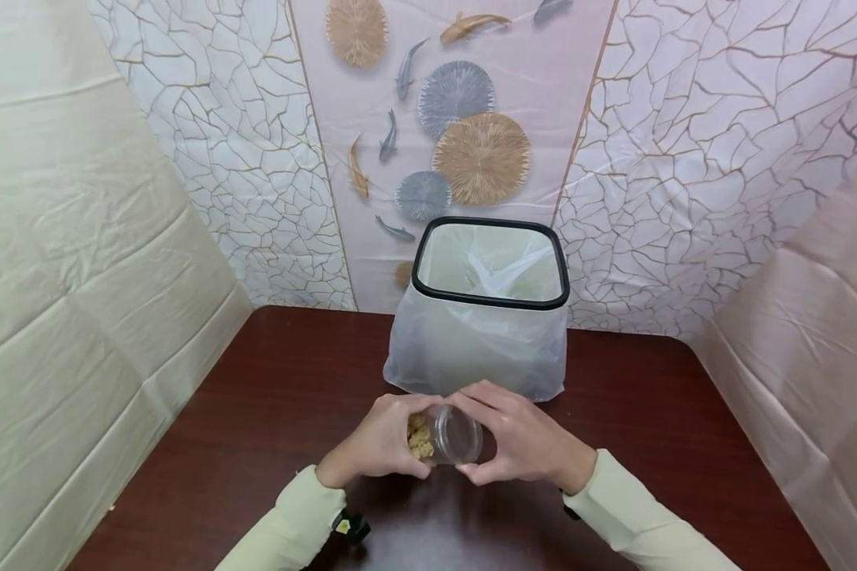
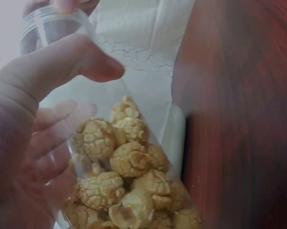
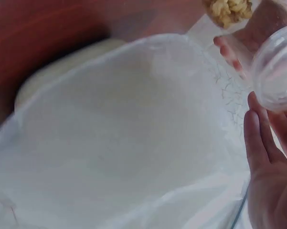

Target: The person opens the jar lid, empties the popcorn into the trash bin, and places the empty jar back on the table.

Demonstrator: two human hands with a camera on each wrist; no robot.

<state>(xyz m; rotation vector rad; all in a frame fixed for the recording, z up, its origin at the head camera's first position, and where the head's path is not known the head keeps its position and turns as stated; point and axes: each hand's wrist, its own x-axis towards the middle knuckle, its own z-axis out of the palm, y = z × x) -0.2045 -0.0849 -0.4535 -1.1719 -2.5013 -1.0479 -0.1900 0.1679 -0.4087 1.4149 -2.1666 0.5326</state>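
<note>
A clear plastic jar (image 1: 432,438) lies tilted between the two hands, its round end toward the right. Caramel-coloured popcorn (image 2: 133,164) fills the lower part of the jar. The left hand (image 1: 380,440) grips the jar's body, thumb on one side and fingers on the other. At the other end, the right hand (image 1: 524,438) holds the clear round lid (image 1: 460,434) between thumb and fingers. In the right wrist view, the lid (image 3: 279,71) shows beside the right fingers; part of it runs out of frame.
Just beyond the hands stands a pale waste bin with a black rim (image 1: 491,301), lined with a translucent bag (image 1: 543,349). The dark red wooden table (image 1: 278,396) extends to both sides. Patterned and cream cloth walls (image 1: 78,238) enclose it.
</note>
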